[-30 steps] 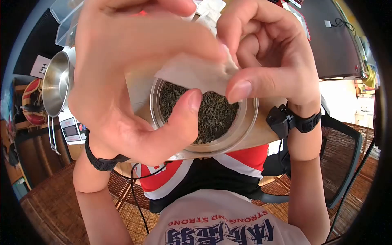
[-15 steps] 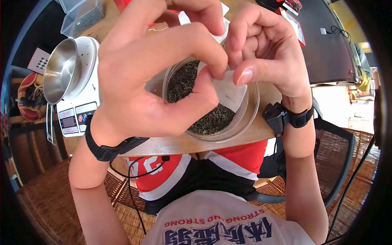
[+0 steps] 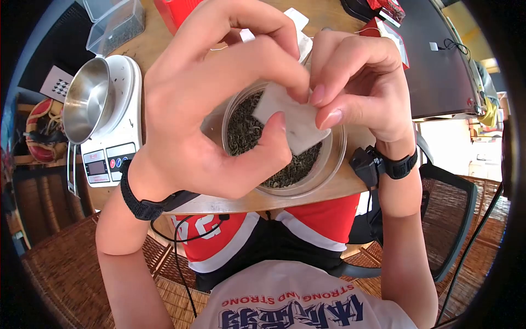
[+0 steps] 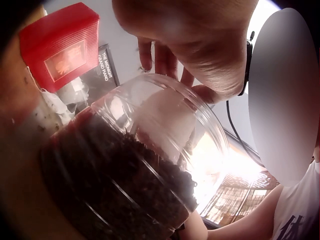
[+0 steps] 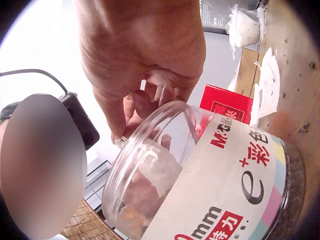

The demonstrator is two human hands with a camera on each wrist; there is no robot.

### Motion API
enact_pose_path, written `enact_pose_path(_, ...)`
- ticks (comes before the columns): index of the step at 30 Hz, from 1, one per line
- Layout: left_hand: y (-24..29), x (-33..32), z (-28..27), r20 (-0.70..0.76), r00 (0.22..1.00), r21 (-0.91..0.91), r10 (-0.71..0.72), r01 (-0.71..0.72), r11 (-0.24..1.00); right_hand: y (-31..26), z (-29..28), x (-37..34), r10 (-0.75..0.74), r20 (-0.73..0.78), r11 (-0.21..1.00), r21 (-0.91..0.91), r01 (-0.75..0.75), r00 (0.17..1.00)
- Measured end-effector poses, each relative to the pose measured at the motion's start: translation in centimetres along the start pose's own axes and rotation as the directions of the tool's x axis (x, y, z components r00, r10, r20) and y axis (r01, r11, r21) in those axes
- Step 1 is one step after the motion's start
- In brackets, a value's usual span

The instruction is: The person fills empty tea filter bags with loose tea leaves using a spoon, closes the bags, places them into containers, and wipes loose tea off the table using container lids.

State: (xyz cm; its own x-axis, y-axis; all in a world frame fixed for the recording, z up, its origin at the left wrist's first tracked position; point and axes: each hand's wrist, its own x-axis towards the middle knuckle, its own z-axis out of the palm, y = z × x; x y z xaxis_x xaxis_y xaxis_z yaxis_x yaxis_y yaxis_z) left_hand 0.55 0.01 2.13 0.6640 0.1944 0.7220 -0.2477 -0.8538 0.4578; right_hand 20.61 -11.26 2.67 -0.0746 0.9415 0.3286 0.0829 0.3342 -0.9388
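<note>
Over a clear round plastic tub (image 3: pixel 338 160) of dark dried leaves (image 3: pixel 241 131), a small white tea bag (image 3: pixel 298 129) hangs between the hands. My right hand (image 3: pixel 364 82) pinches its upper edge between thumb and index finger. The left hand (image 3: pixel 186 109) curves around from the other side, its index fingertip at the bag's top edge beside the right fingertips. Its thumb stands apart from the index finger and overlaps the bag's front. Through the tub wall, the bag (image 5: pixel 157 167) appears pale in the right wrist view.
A white kitchen scale (image 3: pixel 123 109) with a steel pan (image 3: pixel 87 101) on it stands at the left. Behind are a clear lidded box (image 3: pixel 120 27), a red box (image 4: pixel 62 47) and white pouches (image 3: pixel 298 22). A red-edged box (image 3: pixel 392 41) lies at the back right.
The left thumb and index finger first closed together at the bag, then parted. The right fingers have drawn together on its edge. The head view has shifted slightly, showing more of the scale.
</note>
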Motion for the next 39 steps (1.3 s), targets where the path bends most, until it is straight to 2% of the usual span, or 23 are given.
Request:
enact_pose_path(5,-1.5,-0.1,0.2,0.018,0.992,0.073,0.121,-0.122,0.99,-0.3,0.2,-0.2,0.039,-0.027,0.999,0.002,-0.039,0.999)
enact_pose_path(7,-1.6,-0.1,0.0,0.05,0.992,0.042,0.112,-0.115,0.993,-0.5,0.1,-0.2,0.036,-0.023,0.987,-0.155,-0.039,0.999)
enact_pose_path(8,-2.5,-0.3,-0.2,0.054,0.992,0.039,0.112,-0.114,0.993,-0.3,0.0,-0.3,0.037,-0.028,0.987,-0.152,-0.041,0.999)
enact_pose_path(10,-4.3,-0.3,-0.4,0.064,0.98,-0.012,0.188,-0.187,0.982,0.4,-0.2,-0.4,-0.177,0.012,0.965,-0.197,0.176,0.984)
enact_pose_path(11,-3.6,-0.3,-0.1,0.068,0.98,-0.013,0.187,-0.187,0.982,0.4,0.1,-0.4,-0.177,0.008,0.965,-0.195,0.175,0.984)
enact_pose_path(13,-1.5,-0.1,0.5,0.067,0.996,-0.06,0.051,-0.047,0.997,0.0,1.4,-0.7,-0.181,-0.08,0.946,-0.287,0.151,0.98)
enact_pose_path(14,-1.5,-0.1,0.5,0.068,0.996,-0.062,0.051,-0.046,0.997,-0.2,1.7,-0.8,-0.184,-0.123,0.934,-0.332,0.134,0.975)
enact_pose_path(15,-1.6,-0.2,0.5,0.081,0.996,-0.052,0.048,-0.044,0.998,-0.2,1.2,-0.7,-0.183,-0.124,0.934,-0.333,0.132,0.975)
enact_pose_path(17,-1.8,-0.4,0.2,0.09,0.995,-0.043,0.048,-0.045,0.998,-0.3,0.0,-0.5,-0.236,-0.002,0.909,-0.355,0.22,0.972)
enact_pose_path(18,-1.8,-0.5,-0.1,0.133,0.991,-0.05,0.02,-0.014,0.999,-0.4,0.1,-0.6,-0.235,-0.001,0.908,-0.356,0.219,0.972)
enact_pose_path(20,-1.8,-0.6,-0.4,0.178,0.984,-0.055,-0.007,0.017,0.998,-0.6,0.6,-0.7,-0.149,-0.099,0.932,-0.347,0.106,0.984)
enact_pose_path(21,-1.8,-0.7,-0.4,0.162,0.984,-0.109,-0.078,0.096,0.989,-0.5,0.7,-0.6,-0.15,-0.1,0.932,-0.347,0.106,0.984)
enact_pose_path(22,-1.8,-0.7,-0.4,0.151,0.977,-0.163,-0.149,0.173,0.971,-0.2,0.7,-0.5,-0.219,-0.079,0.907,-0.385,0.172,0.973)
enact_pose_path(23,-1.8,-0.7,-0.2,0.154,0.977,-0.163,-0.148,0.173,0.971,-0.1,0.6,-0.4,-0.285,-0.056,0.876,-0.421,0.236,0.957)
enact_pose_path(24,-1.9,-0.6,0.1,0.154,0.98,-0.209,-0.126,0.157,0.965,-0.2,0.4,-0.3,-0.286,-0.059,0.876,-0.421,0.236,0.956)
enact_pose_path(26,-1.7,-0.4,0.3,0.156,0.983,-0.256,-0.101,0.139,0.957,-0.6,0.0,0.0,-0.337,0.041,0.792,-0.528,0.307,0.941)
enact_pose_path(28,-1.5,-0.4,0.3,0.177,0.981,-0.109,-0.076,0.096,0.989,-0.5,0.2,0.2,-0.342,0.029,0.789,-0.534,0.304,0.939)
enact_pose_path(32,-1.4,-0.6,0.5,0.185,0.98,-0.172,-0.069,0.101,0.98,-0.2,-0.7,0.3,-0.361,-0.005,0.783,-0.545,0.299,0.933)
enact_pose_path(34,-0.6,-0.7,1.1,0.134,0.972,-0.19,-0.191,0.214,0.958,-0.1,-0.5,0.5,-0.371,-0.02,0.778,-0.553,0.299,0.928)
enact_pose_path(39,-1.4,-0.9,1.0,0.098,0.978,-0.155,-0.185,0.199,0.968,-0.3,0.5,0.4,-0.398,-0.058,0.767,-0.569,0.297,0.915)
